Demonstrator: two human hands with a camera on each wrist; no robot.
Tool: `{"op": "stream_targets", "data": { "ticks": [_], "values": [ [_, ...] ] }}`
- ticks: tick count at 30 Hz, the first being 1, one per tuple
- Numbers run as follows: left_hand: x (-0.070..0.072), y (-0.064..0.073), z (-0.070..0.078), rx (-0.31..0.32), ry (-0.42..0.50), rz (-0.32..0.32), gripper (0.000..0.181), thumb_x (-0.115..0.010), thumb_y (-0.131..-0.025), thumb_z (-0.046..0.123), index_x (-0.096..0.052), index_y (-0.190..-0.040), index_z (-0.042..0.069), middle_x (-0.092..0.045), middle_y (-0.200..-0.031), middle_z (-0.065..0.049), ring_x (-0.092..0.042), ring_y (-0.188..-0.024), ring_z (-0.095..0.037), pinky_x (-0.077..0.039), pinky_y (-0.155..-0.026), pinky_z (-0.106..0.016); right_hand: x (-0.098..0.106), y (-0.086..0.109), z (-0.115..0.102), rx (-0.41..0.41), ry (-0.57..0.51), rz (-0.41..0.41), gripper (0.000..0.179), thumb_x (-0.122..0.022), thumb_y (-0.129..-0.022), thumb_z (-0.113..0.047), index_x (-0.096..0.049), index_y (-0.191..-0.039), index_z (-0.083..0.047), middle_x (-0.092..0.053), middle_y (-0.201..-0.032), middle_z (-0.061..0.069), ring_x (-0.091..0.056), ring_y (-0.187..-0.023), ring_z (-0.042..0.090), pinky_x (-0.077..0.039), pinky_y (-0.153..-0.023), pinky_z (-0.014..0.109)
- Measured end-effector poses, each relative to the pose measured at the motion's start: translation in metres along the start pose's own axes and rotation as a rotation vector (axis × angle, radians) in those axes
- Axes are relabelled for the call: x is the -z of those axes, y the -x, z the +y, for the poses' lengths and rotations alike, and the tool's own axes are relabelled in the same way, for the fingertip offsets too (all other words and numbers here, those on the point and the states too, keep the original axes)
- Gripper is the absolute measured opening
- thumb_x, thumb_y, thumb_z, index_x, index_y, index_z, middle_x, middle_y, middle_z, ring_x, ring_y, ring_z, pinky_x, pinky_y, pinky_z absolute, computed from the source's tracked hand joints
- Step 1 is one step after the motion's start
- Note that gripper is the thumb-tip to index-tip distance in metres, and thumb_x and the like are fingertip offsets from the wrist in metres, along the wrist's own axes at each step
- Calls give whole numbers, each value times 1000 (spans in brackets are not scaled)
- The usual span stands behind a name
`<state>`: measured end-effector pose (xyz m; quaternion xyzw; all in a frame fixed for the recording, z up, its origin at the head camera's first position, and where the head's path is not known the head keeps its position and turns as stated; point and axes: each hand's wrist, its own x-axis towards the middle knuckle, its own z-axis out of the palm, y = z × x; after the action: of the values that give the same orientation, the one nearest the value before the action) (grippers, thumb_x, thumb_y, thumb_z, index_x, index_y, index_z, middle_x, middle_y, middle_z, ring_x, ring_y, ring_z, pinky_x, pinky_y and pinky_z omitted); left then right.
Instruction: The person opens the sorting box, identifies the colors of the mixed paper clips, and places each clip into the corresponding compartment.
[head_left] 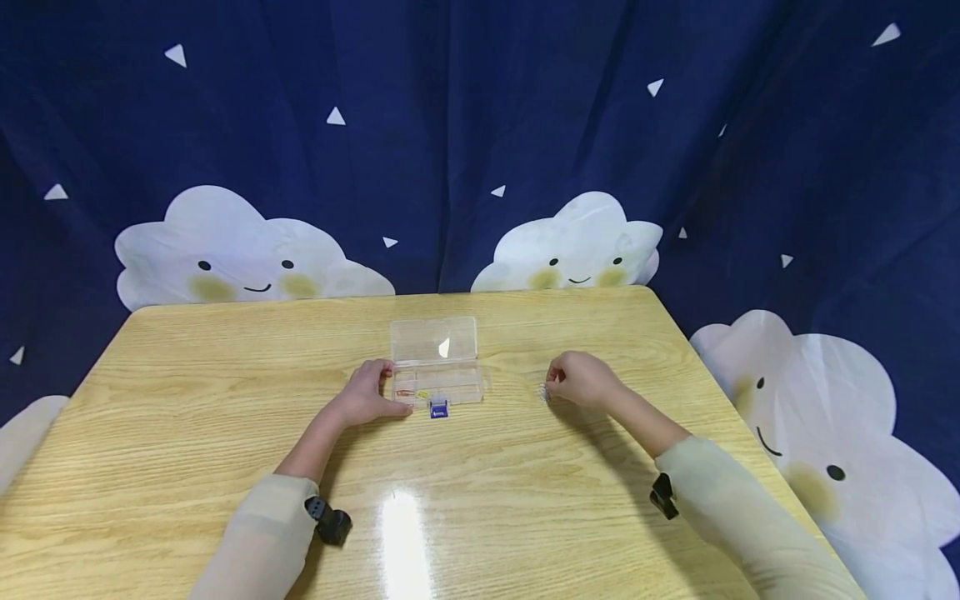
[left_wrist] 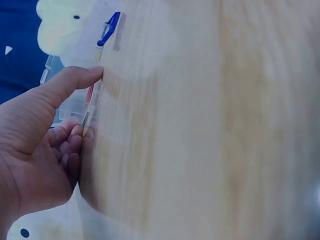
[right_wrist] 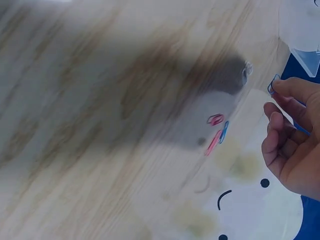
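Observation:
A clear plastic compartment box [head_left: 437,383] lies on the table with its lid [head_left: 432,340] raised at the back. Inside its front row are a red paper clip [head_left: 405,392] and a yellow paper clip [head_left: 423,395]. My left hand [head_left: 367,393] grips the box's left end, thumb along the near edge and the other fingers curled at the side. A blue latch [left_wrist: 109,29] shows on the front. To the right of the box, my right hand [right_wrist: 297,132] pinches a blue paper clip [right_wrist: 272,84] between thumb and forefinger, above the tabletop.
Below the right hand lie pink paper clips [right_wrist: 212,143], a blue one [right_wrist: 224,132] and whitish ones [right_wrist: 247,71]. The wooden table [head_left: 225,400] ends at a dark blue curtain [head_left: 420,150] printed with clouds.

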<state>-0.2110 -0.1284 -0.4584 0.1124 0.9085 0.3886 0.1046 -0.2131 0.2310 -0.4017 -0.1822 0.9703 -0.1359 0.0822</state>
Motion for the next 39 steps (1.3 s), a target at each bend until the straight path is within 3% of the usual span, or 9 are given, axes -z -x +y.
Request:
{"op": "stream_targets", "data": {
  "ticks": [15,30,39],
  "values": [
    [0,-1,-2,-5,-3,9,76,-82,-68,28,-42,-125,-4,-46,-109,-16,-39,-97,-26,-36,-81,-35,-7,-19,-27,48,3,-41,18,-63,-89,-27,-67,-82,-11,-56,-59,-3,-50,-49,9,-39,-55,26],
    [1,0,-1,-12,1,4,73,-82,-67,27,-43,-121,-3,-45,-107,-16,-39,-96,-27,-35,-79,-34,-8,-35,-52,104,46,-28,12,-64,-88,-24,-68,-83,-14,-58,-70,-4,-47,-61,10,-39,-61,26],
    [2,0,0,1,-6,-4,76,-82,-68,28,-42,-124,-3,-45,-112,-17,-39,-99,-28,-37,-84,-38,-11,-45,-66,151,54,-18,10,-65,-86,-21,-68,-79,-14,-57,-68,-4,-47,-62,10,-40,-62,26]
  ]
}}
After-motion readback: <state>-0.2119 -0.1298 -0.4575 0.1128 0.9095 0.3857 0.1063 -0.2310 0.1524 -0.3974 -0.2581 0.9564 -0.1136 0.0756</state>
